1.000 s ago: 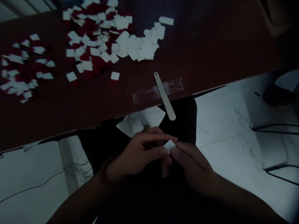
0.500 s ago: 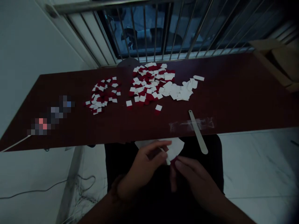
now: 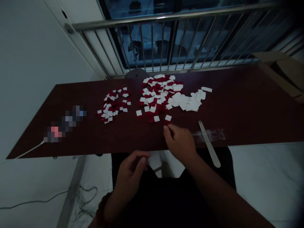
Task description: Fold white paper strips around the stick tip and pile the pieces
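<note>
The right hand [image 3: 180, 141] is over the near part of the dark surface [image 3: 249, 110], thumb and forefinger drawn narrow at the near, red end of a red-and-white piece [image 3: 168, 118]. Whether they grip it cannot be told. Taking the right hand as the middle of a clock, with twelve toward the metal railing [image 3: 166, 18], this piece lies at eleven, its white end facing away. A second loose piece [image 3: 156, 118] lies near it, toward ten.

The left hand [image 3: 129, 172] is at eight o'clock, above the person's lap and short of the surface, with a band [image 3: 102, 204] on its wrist. Its fingers curl loosely, with a small gap between thumb and forefinger; whether anything is inside cannot be told.

Farther out at eleven is a large heap [image 3: 156, 96] of red-and-white pieces, and a smaller heap [image 3: 109, 107] sits at ten, apart from it. A pile of white pieces [image 3: 186, 103] meets the large heap on its right, between twelve and one.

At three, a pale stick [image 3: 209, 145] lies across clear tape [image 3: 219, 134], its near end jutting past the edge. A cardboard box [image 3: 287, 72] stands at two. A pixelated thing [image 3: 68, 122] with a white cord [image 3: 33, 147] lies at nine.
</note>
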`<control>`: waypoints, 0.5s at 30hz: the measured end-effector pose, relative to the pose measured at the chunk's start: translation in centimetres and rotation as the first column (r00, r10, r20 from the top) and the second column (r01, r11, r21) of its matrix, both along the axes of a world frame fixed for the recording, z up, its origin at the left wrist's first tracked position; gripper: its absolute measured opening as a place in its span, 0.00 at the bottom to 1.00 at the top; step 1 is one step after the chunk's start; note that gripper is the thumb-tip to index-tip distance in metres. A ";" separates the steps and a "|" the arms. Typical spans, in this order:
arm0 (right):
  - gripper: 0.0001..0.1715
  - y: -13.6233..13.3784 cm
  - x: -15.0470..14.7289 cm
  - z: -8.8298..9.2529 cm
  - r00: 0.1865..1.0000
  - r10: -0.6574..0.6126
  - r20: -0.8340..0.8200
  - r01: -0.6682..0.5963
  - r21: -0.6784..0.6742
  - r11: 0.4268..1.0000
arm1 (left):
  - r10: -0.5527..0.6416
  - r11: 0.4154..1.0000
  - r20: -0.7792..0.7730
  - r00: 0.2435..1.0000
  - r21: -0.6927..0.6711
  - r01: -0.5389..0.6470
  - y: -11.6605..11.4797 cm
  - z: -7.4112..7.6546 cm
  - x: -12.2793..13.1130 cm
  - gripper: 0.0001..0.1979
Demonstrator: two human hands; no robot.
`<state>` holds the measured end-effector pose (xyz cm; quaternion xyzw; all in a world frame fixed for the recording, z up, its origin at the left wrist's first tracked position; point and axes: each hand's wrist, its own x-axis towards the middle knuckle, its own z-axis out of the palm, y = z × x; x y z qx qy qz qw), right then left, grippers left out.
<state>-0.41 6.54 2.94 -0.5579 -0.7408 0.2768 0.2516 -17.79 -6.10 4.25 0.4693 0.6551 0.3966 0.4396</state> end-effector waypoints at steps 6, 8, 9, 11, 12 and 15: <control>0.18 -3.1 0.9 -2.0 0.961 0.191 0.199 -0.241 0.268 0.933 | 0.106 0.951 -0.642 0.759 0.289 0.112 1.0 -0.3 -6.0 0.08; 0.18 -3.0 0.9 -2.0 0.957 0.206 0.202 -0.259 0.286 0.922 | 0.214 0.936 -0.725 0.655 0.343 0.074 2.3 0.1 -8.4 0.09; 0.17 -2.8 1.0 -2.0 0.962 0.196 0.189 -0.247 0.301 0.921 | 0.236 0.933 -0.753 0.614 0.353 0.074 3.1 0.3 -9.3 0.09; 0.14 -2.7 1.0 -2.0 0.983 0.133 0.130 -0.171 0.351 0.920 | 0.264 0.911 -0.794 0.547 0.392 0.130 4.3 0.3 -10.2 0.10; 0.12 -2.6 1.0 -2.0 0.991 0.087 0.100 -0.118 0.378 0.918 | 0.260 0.899 -0.808 0.529 0.403 0.172 4.8 0.0 -10.2 0.10; 0.20 -2.5 1.0 -2.2 0.992 0.002 0.125 -0.053 0.405 0.913 | 0.189 0.877 -0.840 0.509 0.378 0.296 5.4 -1.4 -8.7 0.11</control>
